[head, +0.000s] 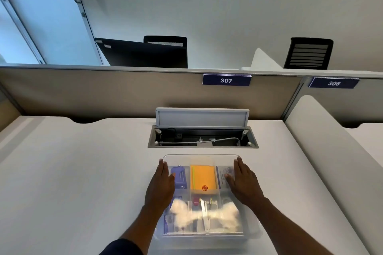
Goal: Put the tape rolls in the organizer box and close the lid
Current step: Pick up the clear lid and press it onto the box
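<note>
A clear plastic organizer box (202,236) sits on the white desk in front of me with its transparent lid (201,159) down over it. My left hand (161,184) lies flat, fingers extended, on the lid's left side. My right hand (244,182) lies flat on the lid's right side. Through the lid I see a blue stapler (179,175), an orange-yellow pad (203,177), a white packet (222,174) and small items in the near compartments. Glare hides part of the front. I cannot pick out any tape rolls.
An open cable hatch (203,137) with a raised flap (202,118) is set into the desk just beyond the box. A beige partition (103,91) with signs 307 and 306 closes the back. A curved white divider (331,142) runs along the right.
</note>
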`<state>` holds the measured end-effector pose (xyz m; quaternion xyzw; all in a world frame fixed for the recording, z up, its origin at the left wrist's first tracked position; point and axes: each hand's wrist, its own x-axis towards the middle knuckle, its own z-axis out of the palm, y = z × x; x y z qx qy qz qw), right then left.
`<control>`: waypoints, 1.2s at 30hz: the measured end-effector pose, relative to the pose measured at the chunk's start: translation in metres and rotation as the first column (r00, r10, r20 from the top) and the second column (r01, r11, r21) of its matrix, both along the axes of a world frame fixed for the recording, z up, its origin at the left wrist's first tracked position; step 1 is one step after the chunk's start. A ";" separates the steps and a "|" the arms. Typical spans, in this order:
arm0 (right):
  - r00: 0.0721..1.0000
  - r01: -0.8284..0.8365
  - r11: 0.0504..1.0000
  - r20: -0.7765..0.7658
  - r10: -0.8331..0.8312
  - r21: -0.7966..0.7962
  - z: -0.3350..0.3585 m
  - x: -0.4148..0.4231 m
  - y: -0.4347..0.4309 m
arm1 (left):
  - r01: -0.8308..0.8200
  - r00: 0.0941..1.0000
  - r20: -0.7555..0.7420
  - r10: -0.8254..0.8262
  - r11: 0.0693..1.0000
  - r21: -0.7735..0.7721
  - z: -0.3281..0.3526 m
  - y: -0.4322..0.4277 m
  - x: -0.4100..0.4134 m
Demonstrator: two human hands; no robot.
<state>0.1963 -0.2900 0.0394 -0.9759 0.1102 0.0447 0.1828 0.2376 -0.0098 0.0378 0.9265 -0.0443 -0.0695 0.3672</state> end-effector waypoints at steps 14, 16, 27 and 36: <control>0.999 -0.028 0.994 0.029 0.025 0.104 -0.007 0.000 -0.005 | -0.025 1.000 0.002 0.025 0.998 0.064 -0.010 -0.002 0.005; 0.997 0.036 0.981 0.064 -0.049 0.190 -0.003 -0.004 -0.002 | -0.008 1.000 -0.018 0.009 0.999 0.054 -0.008 -0.001 0.006; 0.889 0.396 0.835 0.068 -0.453 0.382 0.008 -0.062 0.000 | -0.336 0.940 -0.077 0.331 0.940 -0.060 0.002 -0.004 -0.056; 0.934 0.308 0.855 0.038 -0.355 0.417 0.010 -0.081 0.022 | -0.339 0.939 -0.042 0.340 0.940 0.024 0.007 0.014 -0.083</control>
